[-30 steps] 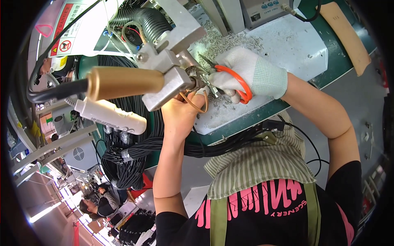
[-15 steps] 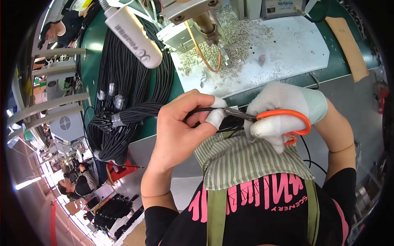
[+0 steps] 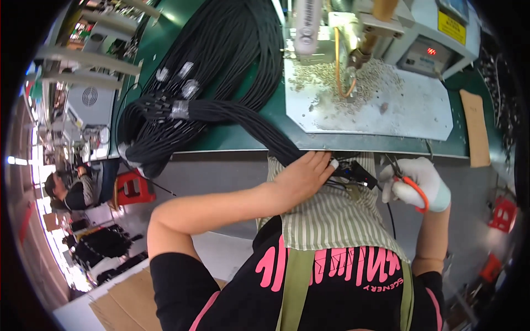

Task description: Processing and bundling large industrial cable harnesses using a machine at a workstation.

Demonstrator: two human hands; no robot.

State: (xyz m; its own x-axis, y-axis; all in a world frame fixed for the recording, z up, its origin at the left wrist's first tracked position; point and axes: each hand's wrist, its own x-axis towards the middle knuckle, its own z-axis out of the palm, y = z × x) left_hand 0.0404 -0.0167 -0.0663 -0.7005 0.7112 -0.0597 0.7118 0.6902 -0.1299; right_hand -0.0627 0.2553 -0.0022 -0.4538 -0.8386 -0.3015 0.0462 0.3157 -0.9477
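Observation:
My left hand (image 3: 305, 179), with white covers on fingertips, is closed over a bundle of black cables (image 3: 264, 128) at the table's front edge. The bundle's dark ends (image 3: 358, 174) stick out past my fingers, above my striped apron (image 3: 337, 218). The palm side and thumb are hidden. To the right, my right hand (image 3: 424, 177), in a white glove with a pale green cuff, holds scissors (image 3: 415, 190) with orange handles. Their dark blades point up and left, apart from the cable ends.
A large heap of black cables (image 3: 221, 60) lies on the green table (image 3: 221, 144). A bench machine (image 3: 361, 55) stands over a white board (image 3: 381, 122) strewn with small bits. A brown strip (image 3: 475, 129) lies right; a red stool (image 3: 134, 187) stands left. Another person (image 3: 77, 187) sits far left.
My left hand has gone from pinching one cable to lying over the bundle. The right hand with the scissors has moved right, away from the cable. The view has shifted.

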